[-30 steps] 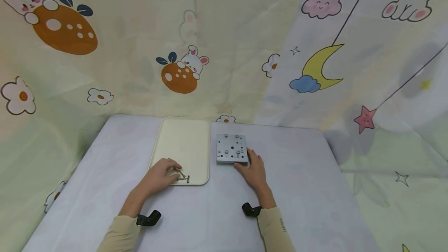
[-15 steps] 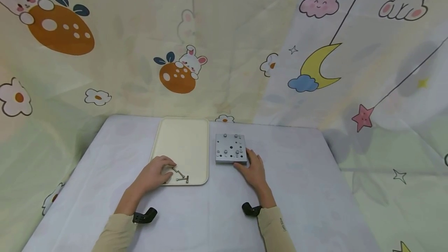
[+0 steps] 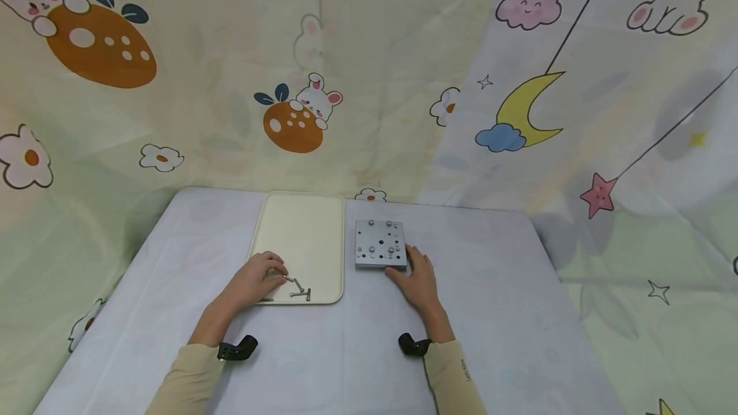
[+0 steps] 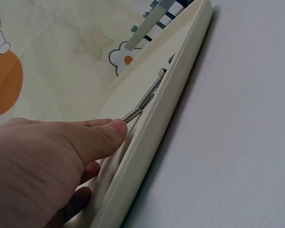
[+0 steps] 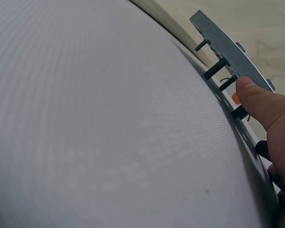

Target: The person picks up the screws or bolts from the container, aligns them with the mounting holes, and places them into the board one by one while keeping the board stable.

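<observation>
In the head view my left hand [image 3: 256,279] is over the near left part of the cream tray [image 3: 302,223]. Its thumb and forefinger pinch the end of a metal bolt [image 4: 131,115], plain in the left wrist view. Another bolt [image 4: 152,89] lies against that one, and more loose bolts [image 3: 300,294] lie just to the right along the tray's near edge. My right hand [image 3: 419,282] grips the near right corner of a grey metal plate [image 3: 380,235], thumb on its front edge. The plate has holes and bolt heads on top; bolt shanks [image 5: 215,69] stick out below it.
The tray's raised rim [image 4: 154,137] runs beside the left hand. A white cloth [image 3: 346,364] covers the table, and a printed curtain [image 3: 380,82] hangs behind it. Each wrist wears a black camera [image 3: 238,348].
My left hand drew back leftward with its fingers apart, then its thumb and forefinger came together on a bolt. My right hand and the plate have stayed put.
</observation>
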`<act>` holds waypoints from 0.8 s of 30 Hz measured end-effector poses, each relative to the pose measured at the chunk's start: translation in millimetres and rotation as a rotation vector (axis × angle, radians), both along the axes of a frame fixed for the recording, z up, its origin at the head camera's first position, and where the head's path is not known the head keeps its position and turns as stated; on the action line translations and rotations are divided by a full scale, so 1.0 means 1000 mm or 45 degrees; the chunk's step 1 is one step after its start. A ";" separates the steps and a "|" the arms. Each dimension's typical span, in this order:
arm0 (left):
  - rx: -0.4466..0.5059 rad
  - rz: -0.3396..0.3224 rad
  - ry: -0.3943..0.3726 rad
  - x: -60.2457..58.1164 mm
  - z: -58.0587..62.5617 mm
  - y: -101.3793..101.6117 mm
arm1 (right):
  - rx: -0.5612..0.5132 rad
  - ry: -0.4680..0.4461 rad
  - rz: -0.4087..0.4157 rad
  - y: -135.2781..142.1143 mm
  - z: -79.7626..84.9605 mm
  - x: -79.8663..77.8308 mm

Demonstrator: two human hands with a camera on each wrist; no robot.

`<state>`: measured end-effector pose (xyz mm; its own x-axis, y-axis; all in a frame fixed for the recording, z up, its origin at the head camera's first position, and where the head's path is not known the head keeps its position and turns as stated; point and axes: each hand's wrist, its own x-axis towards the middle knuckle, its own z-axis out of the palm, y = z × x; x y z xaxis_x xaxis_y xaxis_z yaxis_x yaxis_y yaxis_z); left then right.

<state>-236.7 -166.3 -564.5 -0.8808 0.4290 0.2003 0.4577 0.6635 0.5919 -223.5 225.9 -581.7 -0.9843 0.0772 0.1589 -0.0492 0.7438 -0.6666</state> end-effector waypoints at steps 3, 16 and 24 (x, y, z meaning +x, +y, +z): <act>0.086 0.010 -0.034 -0.001 0.000 0.001 | -0.001 0.005 0.001 0.000 0.000 0.000; 0.309 0.038 -0.180 -0.022 0.012 0.030 | -0.009 0.015 0.010 0.003 -0.003 -0.001; 0.313 -0.016 -0.119 -0.051 0.023 0.068 | -0.023 0.007 0.009 0.002 0.000 -0.002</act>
<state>-287.3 -98.7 -541.1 -0.8954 0.3884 0.2178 0.4006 0.4892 0.7747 -225.6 227.8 -581.8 -0.9839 0.0734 0.1627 -0.0579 0.7310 -0.6799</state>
